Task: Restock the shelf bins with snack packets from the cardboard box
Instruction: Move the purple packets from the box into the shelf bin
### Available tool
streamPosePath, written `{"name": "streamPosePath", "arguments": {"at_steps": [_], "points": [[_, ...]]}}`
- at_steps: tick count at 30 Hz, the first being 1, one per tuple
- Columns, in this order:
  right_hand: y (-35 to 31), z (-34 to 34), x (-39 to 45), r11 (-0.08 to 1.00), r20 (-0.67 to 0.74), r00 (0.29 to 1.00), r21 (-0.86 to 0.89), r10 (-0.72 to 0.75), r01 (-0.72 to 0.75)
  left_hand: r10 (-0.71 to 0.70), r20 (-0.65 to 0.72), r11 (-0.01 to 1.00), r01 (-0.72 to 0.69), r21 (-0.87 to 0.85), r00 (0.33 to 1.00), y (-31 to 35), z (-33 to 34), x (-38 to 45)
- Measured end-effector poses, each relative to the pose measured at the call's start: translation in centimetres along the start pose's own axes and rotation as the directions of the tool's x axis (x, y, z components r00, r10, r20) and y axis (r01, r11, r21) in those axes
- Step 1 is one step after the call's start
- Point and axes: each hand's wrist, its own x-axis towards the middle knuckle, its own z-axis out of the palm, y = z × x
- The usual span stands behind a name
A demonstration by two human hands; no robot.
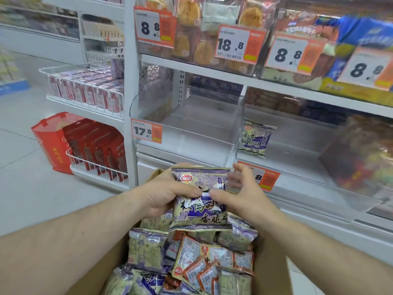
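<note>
Both hands hold a stack of purple-and-cream snack packets [201, 201] above the open cardboard box [270, 262]. My left hand [168, 194] grips the stack's left side with the thumb across the front. My right hand [240, 194] pinches the right side, its thumb on the front and fingers spread behind. The box below is full of several more packets [191, 258], purple ones and orange ones. One matching packet [256, 138] stands alone in a clear shelf bin [297, 145] just right of centre. The bin [191, 128] to its left holds nothing.
Upper shelf bins hold pastries [189, 28] and blue packs behind orange price tags [236, 44]. A full bin [361, 158] sits at the far right. White wire baskets [89, 92] of red boxes stand at the left, with a red bag [52, 145] on the tiled floor.
</note>
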Motion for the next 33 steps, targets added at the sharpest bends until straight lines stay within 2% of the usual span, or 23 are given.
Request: {"name": "streamPosePath", "arguments": {"at_steps": [2,3,6,9,13,15,18,20,22,24,26,29,33], "points": [[-0.2,-0.7,0.3,0.975,0.211,0.973,0.180,0.092,-0.131,0.035,0.064,0.999,-0.034,-0.011,0.997,1.0,1.1,-0.3],[-0.2,-1.1,0.4,0.964,0.253,0.963,0.217,0.098,-0.155,0.040,0.084,0.999,-0.037,-0.028,0.996,1.4,1.6,-0.5],[-0.9,-2.4,0.4,0.936,0.291,0.953,0.307,0.080,-0.172,0.047,0.092,0.996,-0.040,-0.077,0.995,2.7,3.3,-0.5],[-1.7,-4.6,0.7,0.896,0.315,0.942,0.376,0.115,-0.235,0.023,0.018,1.000,-0.023,-0.011,1.000,4.3,5.4,-0.1],[-2.9,-8.0,0.8,0.870,0.254,0.949,0.405,0.186,-0.279,-0.002,-0.045,0.997,0.006,0.082,0.999,6.3,8.2,2.4],[-3.7,-10.1,1.2,0.855,0.192,0.963,0.452,0.187,-0.256,0.012,-0.023,0.995,-0.010,0.103,1.000,7.7,9.5,4.0],[-4.7,-13.4,2.6,0.822,0.087,0.975,0.526,0.203,-0.218,0.159,-0.059,0.981,-0.151,0.121,0.986,9.6,10.9,6.5],[-4.5,-15.5,4.8,0.826,-0.009,0.974,0.532,0.225,-0.186,0.289,-0.164,0.935,-0.241,0.261,0.943,9.8,10.7,8.7],[-3.5,-16.7,7.5,0.850,-0.074,0.956,0.481,0.283,-0.214,0.389,-0.201,0.814,-0.233,0.533,0.899,9.0,10.3,10.6],[-1.7,-17.0,10.6,0.869,-0.084,0.935,0.405,0.346,-0.285,0.408,-0.137,0.713,-0.221,0.665,0.903,7.7,10.1,11.7],[0.2,-16.7,13.6,0.884,-0.072,0.919,0.311,0.388,-0.349,0.397,-0.085,0.661,-0.221,0.717,0.914,6.3,10.0,12.5],[1.8,-15.4,16.3,0.907,-0.124,0.917,0.246,0.379,-0.341,0.442,-0.115,0.581,-0.187,0.792,0.889,5.3,9.8,13.3],[3.4,-13.6,17.9,0.938,-0.280,0.895,0.095,0.348,-0.335,0.455,-0.123,0.566,-0.180,0.804,0.882,5.3,9.7,13.6]]}}
